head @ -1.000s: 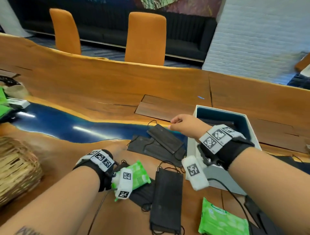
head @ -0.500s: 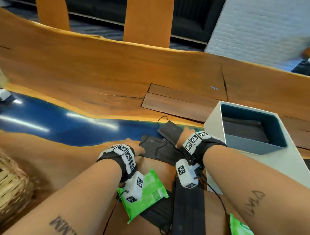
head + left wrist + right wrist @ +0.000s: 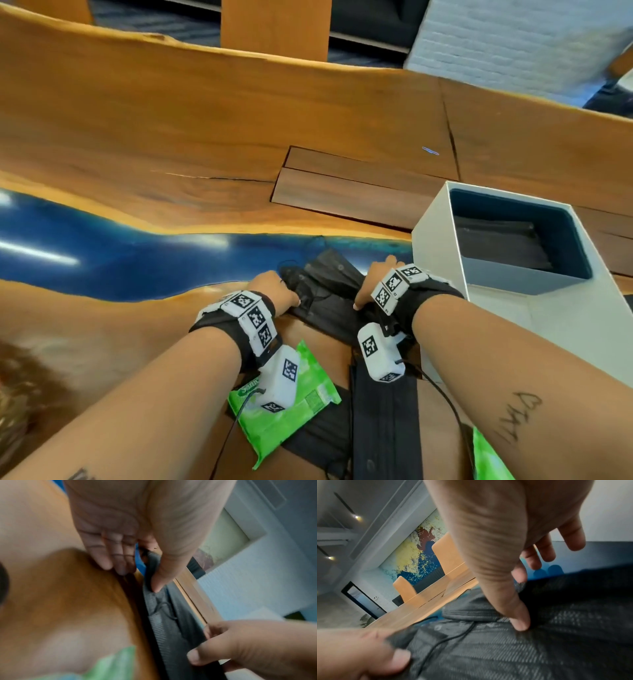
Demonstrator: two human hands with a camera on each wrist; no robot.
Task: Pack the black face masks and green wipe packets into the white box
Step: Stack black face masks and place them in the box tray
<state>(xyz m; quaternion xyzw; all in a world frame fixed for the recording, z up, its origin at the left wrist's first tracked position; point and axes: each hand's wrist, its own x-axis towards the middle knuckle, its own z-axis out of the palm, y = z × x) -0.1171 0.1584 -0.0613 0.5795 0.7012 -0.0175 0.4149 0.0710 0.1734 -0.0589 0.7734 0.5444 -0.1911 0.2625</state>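
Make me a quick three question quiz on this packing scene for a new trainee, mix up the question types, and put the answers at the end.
1. True or false: the white box already has something dark lying in it.
2. What do the left hand and the right hand both grip?
A. a green wipe packet
B. a black face mask
C. the box's rim
3. Fill in: a green wipe packet lies on the table under the ___ forearm.

Key
1. True: dark material lies on the box floor.
2. B: each hand pinches one end of the black face mask.
3. left
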